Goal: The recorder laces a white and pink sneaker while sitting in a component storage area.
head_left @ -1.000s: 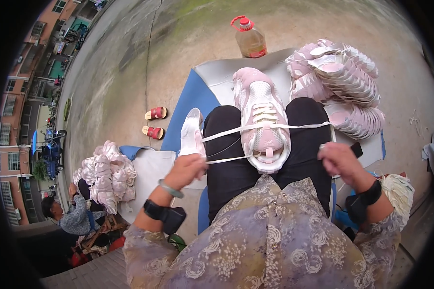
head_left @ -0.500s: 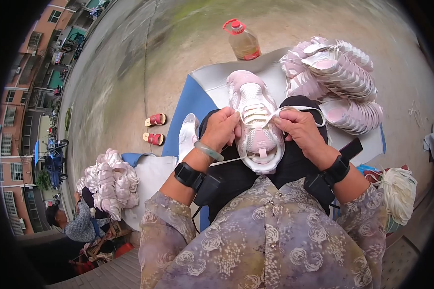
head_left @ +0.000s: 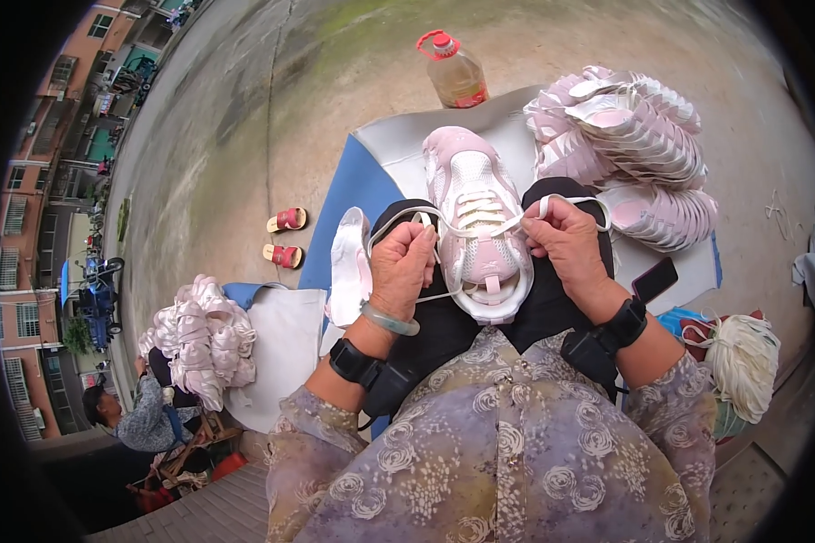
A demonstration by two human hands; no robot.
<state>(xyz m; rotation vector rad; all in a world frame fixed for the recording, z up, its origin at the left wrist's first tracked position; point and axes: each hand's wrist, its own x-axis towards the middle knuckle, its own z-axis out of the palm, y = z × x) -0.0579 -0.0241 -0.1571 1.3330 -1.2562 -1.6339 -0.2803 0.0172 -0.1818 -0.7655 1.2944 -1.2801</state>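
A pink and white sneaker (head_left: 486,260) rests between my dark-trousered knees, toe pointing away from me. White shoelace (head_left: 476,215) crosses its tongue in several rows. Just left of the shoe's collar, my left hand (head_left: 402,269) is closed, thumb and fingers pinching a lace that loops up over the knee to the shoe. On the other side, my right hand (head_left: 563,242) pinches the lace close to the top eyelets, and a loop of it curves out over my right knee. Another strand runs low from the shoe toward my left wrist. A pale upper (head_left: 349,262) lies beside my left knee.
Stacked pink shoe uppers (head_left: 638,127) lie at the far right on a white and blue sheet (head_left: 340,213). Beyond stands a red-capped bottle (head_left: 457,77). Red slippers (head_left: 285,237) sit left. A lace bundle (head_left: 743,357) is at right; another person (head_left: 149,421) sits lower left.
My left hand has drawn back from the shoe, left and slightly toward me, pulling its lace into a wider loop. My right hand has shifted slightly, still pinching lace.
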